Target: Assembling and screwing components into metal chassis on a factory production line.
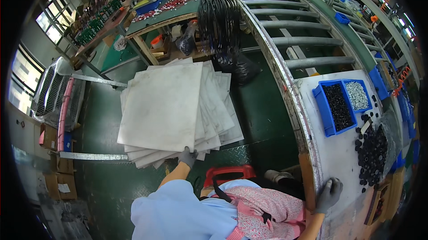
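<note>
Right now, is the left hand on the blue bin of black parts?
No, the left hand grips the edge of the stacked white boards; the blue bin sits far right.

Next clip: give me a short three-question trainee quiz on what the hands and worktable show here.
1. True or false: the left hand grips the near edge of the stack of white boards.
2. Where does the right hand rest?
A. in the blue bin
B. on the edge of the white worktable
C. on the red stool
3. Fill in: the blue bin holds black parts in one compartment and ____ parts in the other.

Key:
1. True.
2. B: the gloved hand lies on the worktable edge.
3. White, or pale grey.
</note>
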`<move>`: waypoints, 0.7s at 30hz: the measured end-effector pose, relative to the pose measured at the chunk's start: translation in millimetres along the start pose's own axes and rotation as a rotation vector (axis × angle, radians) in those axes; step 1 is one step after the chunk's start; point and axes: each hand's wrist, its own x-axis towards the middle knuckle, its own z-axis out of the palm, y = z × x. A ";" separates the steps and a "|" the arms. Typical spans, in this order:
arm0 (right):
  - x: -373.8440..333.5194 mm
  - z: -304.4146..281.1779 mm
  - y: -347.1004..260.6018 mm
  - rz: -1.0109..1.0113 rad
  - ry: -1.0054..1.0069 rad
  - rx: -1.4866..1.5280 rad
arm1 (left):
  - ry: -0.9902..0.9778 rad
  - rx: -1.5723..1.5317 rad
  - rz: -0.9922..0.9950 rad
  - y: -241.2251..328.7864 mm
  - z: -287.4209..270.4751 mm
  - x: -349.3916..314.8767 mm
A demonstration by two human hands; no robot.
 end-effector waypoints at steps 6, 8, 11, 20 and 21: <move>-2.5 15.6 -77.4 -0.114 -0.026 0.253 | -0.244 -0.087 -0.150 -26.0 90.8 -55.4; -9.9 35.0 -109.6 -0.212 -0.237 0.309 | -0.258 -0.168 -0.208 -39.2 113.0 -82.9; -31.8 94.2 -121.0 0.047 -0.564 0.537 | -0.447 -0.089 -0.372 -62.9 136.3 -118.1; -18.7 190.8 -142.1 0.432 -1.140 0.652 | -0.809 -0.144 -1.066 -115.5 149.2 -239.0; -20.8 186.8 -131.8 0.373 -1.077 0.642 | -0.987 0.209 -0.902 -114.0 151.1 -246.7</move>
